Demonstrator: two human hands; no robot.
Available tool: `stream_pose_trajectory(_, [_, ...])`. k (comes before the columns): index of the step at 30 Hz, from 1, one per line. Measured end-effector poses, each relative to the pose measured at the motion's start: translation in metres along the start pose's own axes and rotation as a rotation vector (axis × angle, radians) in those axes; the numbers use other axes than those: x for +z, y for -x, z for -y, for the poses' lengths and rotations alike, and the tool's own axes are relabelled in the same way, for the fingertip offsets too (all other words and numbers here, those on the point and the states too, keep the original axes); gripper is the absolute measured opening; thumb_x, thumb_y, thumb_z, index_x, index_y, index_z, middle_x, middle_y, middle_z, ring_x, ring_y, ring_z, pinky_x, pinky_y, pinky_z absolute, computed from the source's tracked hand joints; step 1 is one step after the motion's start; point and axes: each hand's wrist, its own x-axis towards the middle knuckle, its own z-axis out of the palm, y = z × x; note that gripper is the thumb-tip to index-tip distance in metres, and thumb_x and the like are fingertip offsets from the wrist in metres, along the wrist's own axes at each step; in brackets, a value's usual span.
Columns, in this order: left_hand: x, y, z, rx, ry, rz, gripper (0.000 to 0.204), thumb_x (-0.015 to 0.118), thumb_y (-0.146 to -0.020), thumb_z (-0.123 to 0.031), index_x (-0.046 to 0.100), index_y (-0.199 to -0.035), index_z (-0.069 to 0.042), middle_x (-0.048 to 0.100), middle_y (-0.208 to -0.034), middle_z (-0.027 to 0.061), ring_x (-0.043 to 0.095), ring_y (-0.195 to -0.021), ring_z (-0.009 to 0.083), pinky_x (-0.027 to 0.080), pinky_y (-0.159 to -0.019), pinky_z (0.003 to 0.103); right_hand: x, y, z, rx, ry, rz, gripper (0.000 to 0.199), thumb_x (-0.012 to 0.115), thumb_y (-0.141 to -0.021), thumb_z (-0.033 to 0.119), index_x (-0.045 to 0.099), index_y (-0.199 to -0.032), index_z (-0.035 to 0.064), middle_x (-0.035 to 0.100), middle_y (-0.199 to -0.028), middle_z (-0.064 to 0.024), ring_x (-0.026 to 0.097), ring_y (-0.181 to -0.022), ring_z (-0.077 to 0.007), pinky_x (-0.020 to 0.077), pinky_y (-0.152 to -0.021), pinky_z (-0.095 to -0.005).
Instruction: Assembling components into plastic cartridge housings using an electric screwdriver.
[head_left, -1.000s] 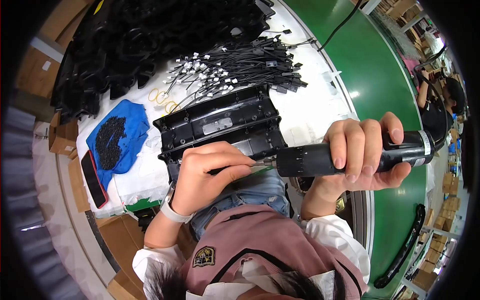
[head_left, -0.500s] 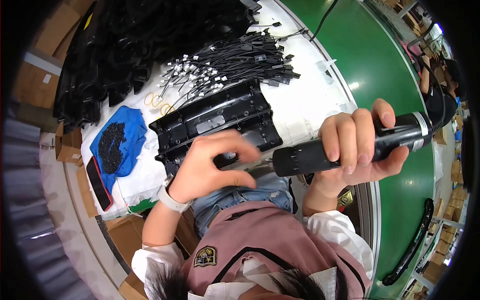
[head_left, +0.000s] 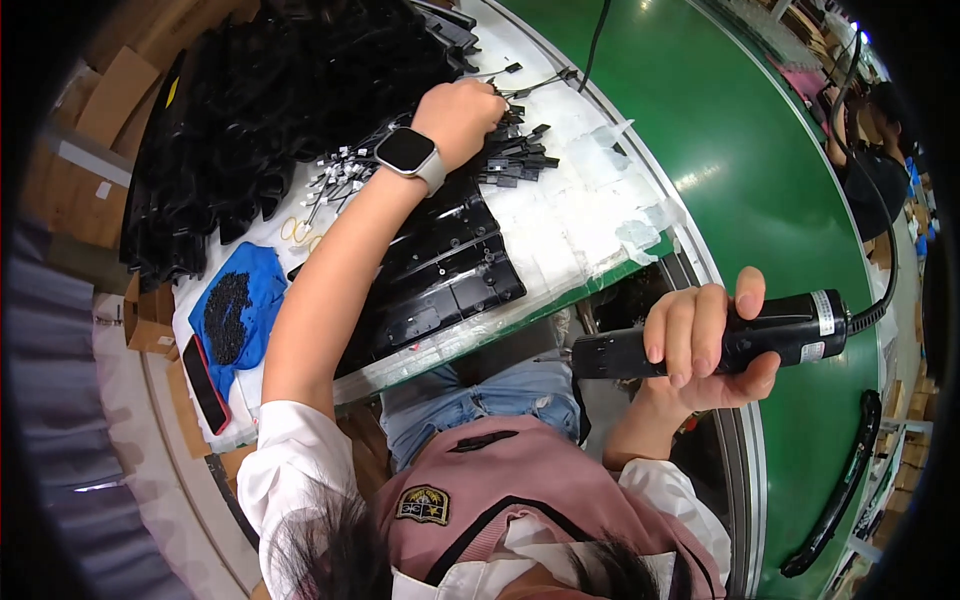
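Observation:
My right hand [head_left: 705, 340] is wrapped round a black electric screwdriver [head_left: 610, 355], which lies level with its tip pointing left, past the table's front edge. Wearing a watch [head_left: 407, 152], my left hand [head_left: 460, 118] reaches over the pile of short black cables [head_left: 515, 160] with white connectors. Its fingers are curled down into the pile, and whatever they hold is hidden. Below my left forearm, two long black plastic housings [head_left: 455, 282] with screw posts lie side by side on the table, partly covered by the arm.
A large heap of black plastic parts [head_left: 290, 90] fills the far left. Small black screws [head_left: 228, 315] lie on a blue cloth [head_left: 262, 275], beside a phone [head_left: 205, 385]. Yellow rubber bands [head_left: 295, 230] lie near the cables. The screwdriver's cord [head_left: 880, 305] runs up at right. Another person [head_left: 870, 190] sits far right.
My left hand has moved from near the screwdriver's tip up and away to the cable pile. My right hand still holds the screwdriver, now slightly lower. The view has shifted a little.

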Motion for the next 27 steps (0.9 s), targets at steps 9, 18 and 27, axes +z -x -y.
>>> stream_pose_trajectory(9, [-0.016, 0.01, 0.018, -0.103, -0.144, 0.086, 0.006, 0.065, -0.08, -0.009, 0.062, -0.083, -0.004, 0.063, -0.081, 0.0069, 0.062, -0.084, 0.0264, 0.052, -0.071, 0.04, -0.011, 0.003, -0.003, 0.067, 0.001, -0.07, 0.04, 0.062, -0.09, 0.037, 0.043, -0.112, 0.0093, 0.053, -0.063, -0.0007, 0.054, -0.046, -0.0129, 0.0484, -0.057, -0.0321])
stream_pose_trajectory(18, [-0.068, 0.029, 0.021, -0.4, 0.232, -0.691, 0.015, 0.06, -0.093, -0.017, 0.058, -0.094, -0.002, 0.067, -0.07, 0.0095, 0.062, -0.055, 0.0192, 0.047, -0.052, 0.028, -0.015, 0.009, -0.006, 0.088, 0.032, -0.095, 0.041, 0.061, -0.091, 0.038, 0.042, -0.113, 0.0096, 0.052, -0.066, -0.0006, 0.053, -0.047, -0.0126, 0.0476, -0.059, -0.0319])
stream_pose_trajectory(27, [-0.098, 0.104, 0.008, -0.759, 1.256, -0.435, 0.015, 0.057, -0.095, -0.015, 0.057, -0.094, 0.0, 0.068, -0.081, 0.0095, 0.06, -0.063, 0.01, 0.048, -0.057, 0.022, -0.009, 0.004, -0.016, 0.151, 0.004, -0.085, 0.039, 0.062, -0.09, 0.036, 0.044, -0.112, 0.0088, 0.052, -0.065, -0.001, 0.052, -0.048, -0.0132, 0.0474, -0.059, -0.0321])
